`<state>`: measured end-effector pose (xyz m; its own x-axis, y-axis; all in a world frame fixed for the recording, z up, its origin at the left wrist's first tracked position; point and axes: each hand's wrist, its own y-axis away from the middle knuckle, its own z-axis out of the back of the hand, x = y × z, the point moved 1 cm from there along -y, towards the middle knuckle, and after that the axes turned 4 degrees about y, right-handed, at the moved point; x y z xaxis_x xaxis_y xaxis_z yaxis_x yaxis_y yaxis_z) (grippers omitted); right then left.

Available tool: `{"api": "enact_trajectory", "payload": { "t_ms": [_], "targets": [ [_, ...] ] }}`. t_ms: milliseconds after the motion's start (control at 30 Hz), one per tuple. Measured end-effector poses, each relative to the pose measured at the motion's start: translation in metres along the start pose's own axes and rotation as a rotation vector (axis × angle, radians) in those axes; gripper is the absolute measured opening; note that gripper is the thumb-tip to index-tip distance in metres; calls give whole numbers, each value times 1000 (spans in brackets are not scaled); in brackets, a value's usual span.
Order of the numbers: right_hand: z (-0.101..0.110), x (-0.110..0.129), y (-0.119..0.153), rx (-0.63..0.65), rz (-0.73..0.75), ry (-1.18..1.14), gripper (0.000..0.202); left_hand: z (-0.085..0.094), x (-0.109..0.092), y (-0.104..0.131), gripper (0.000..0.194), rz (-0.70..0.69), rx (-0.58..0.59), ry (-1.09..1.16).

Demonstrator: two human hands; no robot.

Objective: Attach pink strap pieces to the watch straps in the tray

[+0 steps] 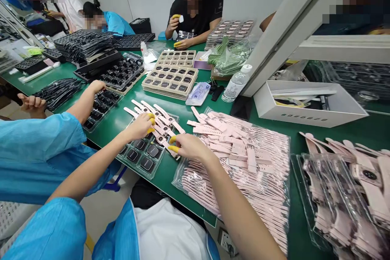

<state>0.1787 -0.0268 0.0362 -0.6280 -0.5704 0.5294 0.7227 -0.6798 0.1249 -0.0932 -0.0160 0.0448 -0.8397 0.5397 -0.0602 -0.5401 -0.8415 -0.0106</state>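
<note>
Yellow finger covers are on the fingertips of both my hands. My left hand is closed at the upper end of a smartwatch with a pink strap. At the lower end of the same strap, my right hand pinches with thumb and finger. Several more pink-strapped watches lie close by, across the far part of a clear plastic tray. Dark square watch faces sit in the tray's near compartments. Right of my right hand, loose pink straps lie on a bag of pink straps.
A co-worker's hand at my left reaches over a tray of black watches. Beige trays, a water bottle and a white box stand farther back. Trays of pink watches are at the right.
</note>
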Motion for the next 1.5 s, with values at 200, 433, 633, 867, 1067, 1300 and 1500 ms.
{"api": "enact_trajectory", "payload": {
  "t_ms": [200,433,633,867,1067,1300,1500],
  "targets": [
    [14,-44,0,-439,-297,281,28,3,-3,34,20,176,185,-113],
    [0,-75,3,-370,-301,329,20,-6,-16,36,16,142,192,-201],
    [0,-82,-2,-471,-258,236,19,-13,-6,39,18,123,137,-119],
    [19,-58,2,-933,-94,-583,31,25,-12,26,10,356,-90,590],
    [15,-26,-5,-819,-97,-1322,38,6,-63,-71,25,180,-380,1170],
    [-4,-20,-18,-473,-120,-1401,40,-42,-77,-108,39,-111,-489,1030],
    [-1,-27,-16,-449,-101,-1396,38,-37,-75,-103,62,-220,-433,966]
  ]
}}
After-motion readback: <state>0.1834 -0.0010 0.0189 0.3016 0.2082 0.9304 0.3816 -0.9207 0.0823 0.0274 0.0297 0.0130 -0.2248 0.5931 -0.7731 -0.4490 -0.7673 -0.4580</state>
